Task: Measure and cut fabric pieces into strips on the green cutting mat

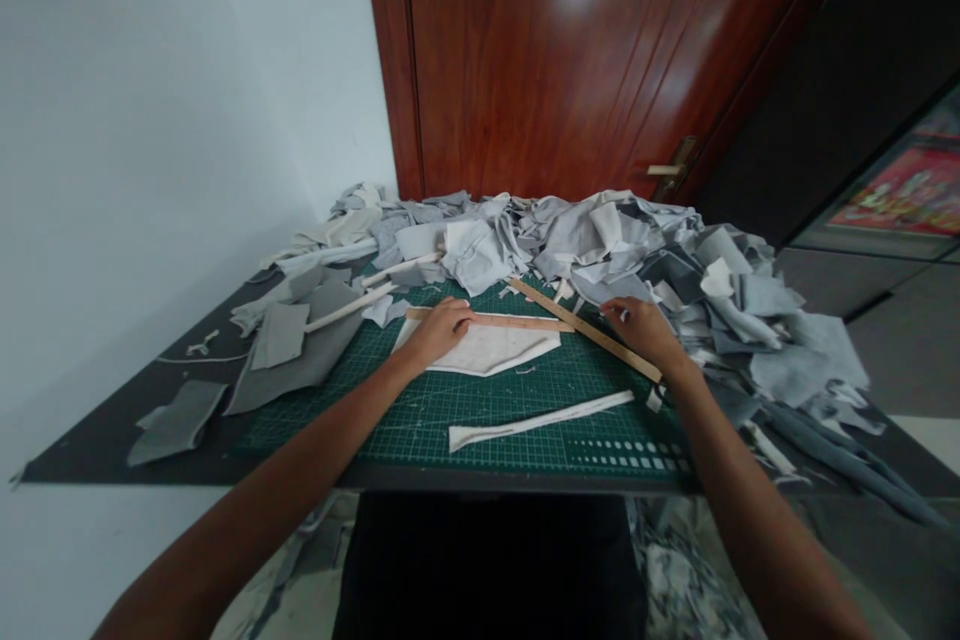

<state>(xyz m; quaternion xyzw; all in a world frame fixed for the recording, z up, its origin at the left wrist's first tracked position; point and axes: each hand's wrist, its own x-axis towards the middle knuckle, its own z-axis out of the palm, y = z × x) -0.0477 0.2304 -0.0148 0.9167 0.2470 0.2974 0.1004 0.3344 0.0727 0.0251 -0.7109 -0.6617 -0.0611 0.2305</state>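
My left hand [442,330] is over the left part of a reddish wooden ruler [517,322], its fingers curled together on it. The ruler lies along the far edge of a white fabric piece [480,355] on a green cutting mat [405,420]. To the right, my right hand [639,325] is beside the scrap pile with thumb and fingers pinched; what they hold, if anything, is too small to make out. A second wooden ruler [592,328] lies slantwise between the hands. Nearer me rests a narrow white fabric strip [540,422].
Grey and white fabric scraps [585,235] heap along the back and right of the dark table [90,430]. Folded grey pieces [184,420] lie on the left. A white wall [187,120] stands left, and a wooden door [525,70] rises behind the table.
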